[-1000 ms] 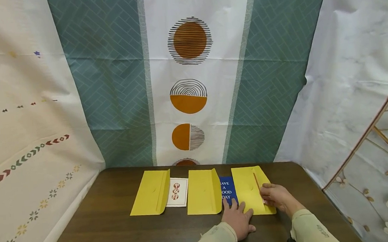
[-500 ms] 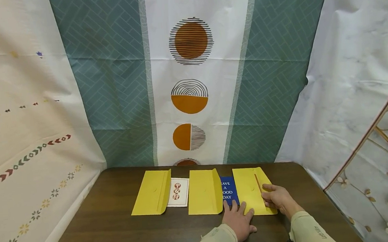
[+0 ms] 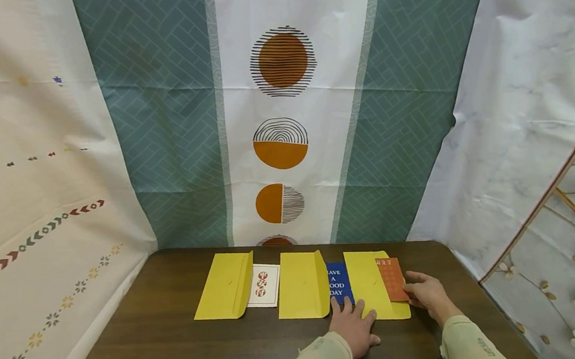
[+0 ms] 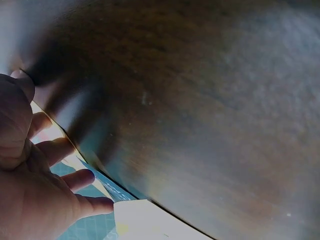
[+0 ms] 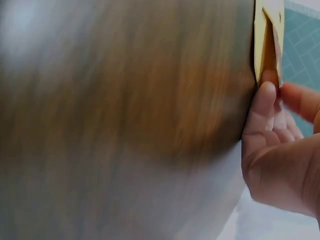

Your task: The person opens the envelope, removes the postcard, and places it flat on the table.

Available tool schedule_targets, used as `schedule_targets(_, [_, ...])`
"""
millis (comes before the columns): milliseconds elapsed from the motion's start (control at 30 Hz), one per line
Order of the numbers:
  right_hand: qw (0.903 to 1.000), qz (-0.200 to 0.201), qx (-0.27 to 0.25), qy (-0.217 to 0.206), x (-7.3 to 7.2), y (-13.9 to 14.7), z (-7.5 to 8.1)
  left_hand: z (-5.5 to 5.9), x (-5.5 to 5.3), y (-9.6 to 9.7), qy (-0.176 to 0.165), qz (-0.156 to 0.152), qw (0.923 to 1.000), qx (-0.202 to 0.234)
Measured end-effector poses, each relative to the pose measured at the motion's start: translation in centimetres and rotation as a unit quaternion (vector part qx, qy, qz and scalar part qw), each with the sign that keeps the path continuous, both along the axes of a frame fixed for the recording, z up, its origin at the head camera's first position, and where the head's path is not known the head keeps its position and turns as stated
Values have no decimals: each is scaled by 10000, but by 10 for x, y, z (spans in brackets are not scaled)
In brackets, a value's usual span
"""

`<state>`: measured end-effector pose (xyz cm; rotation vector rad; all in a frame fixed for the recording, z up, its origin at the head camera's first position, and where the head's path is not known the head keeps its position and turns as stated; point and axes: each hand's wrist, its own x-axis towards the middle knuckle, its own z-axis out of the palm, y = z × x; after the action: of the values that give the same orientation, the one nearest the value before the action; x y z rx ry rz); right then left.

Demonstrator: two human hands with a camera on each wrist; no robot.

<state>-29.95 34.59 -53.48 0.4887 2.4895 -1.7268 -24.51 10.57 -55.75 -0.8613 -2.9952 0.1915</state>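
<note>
My right hand pinches the right edge of a red card with lighter printing. The card's left part is hidden inside the rightmost yellow envelope, whose flap side faces right. In the right wrist view, the thumb and fingers of the right hand meet at the card's edge, beside the envelope's gaping mouth. My left hand lies with fingers spread, its fingertips over the envelope's lower left corner and the bottom of a blue card with white lettering. The left wrist view shows the same straight, parted fingers.
Left of the blue card, a middle yellow envelope covers part of its edge. A white card with red characters sticks out of the leftmost yellow envelope. All lie on a dark wooden table with hanging cloths around it.
My right hand has moved right and drawn the red card out of the rightmost envelope, so much more of its printed face shows. The left hand has stayed in place.
</note>
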Motion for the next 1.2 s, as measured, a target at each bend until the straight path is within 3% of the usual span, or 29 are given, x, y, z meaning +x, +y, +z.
schedule_targets(333, [9939, 521, 947, 230, -2, -3, -6, 0, -3, 2, -31, 43, 9999, -86])
schedule_targets(500, [9801, 739, 1775, 484, 1, -8, -13, 0, -1, 1, -37, 25, 10000, -64])
schedule_targets(667, [9699, 913, 2198, 516, 4, -11, -14, 1, 0, 2, -20, 36, 10000, -72])
schedule_targets(1000, [9762, 494, 2056, 485, 6, -10, -12, 7, 4, 0, -125, 17, 9999, -61])
schedule_targets(1200, [9788, 497, 1951, 381, 5, -8, -8, 15, 6, -2, -56, 3, 10000, -62])
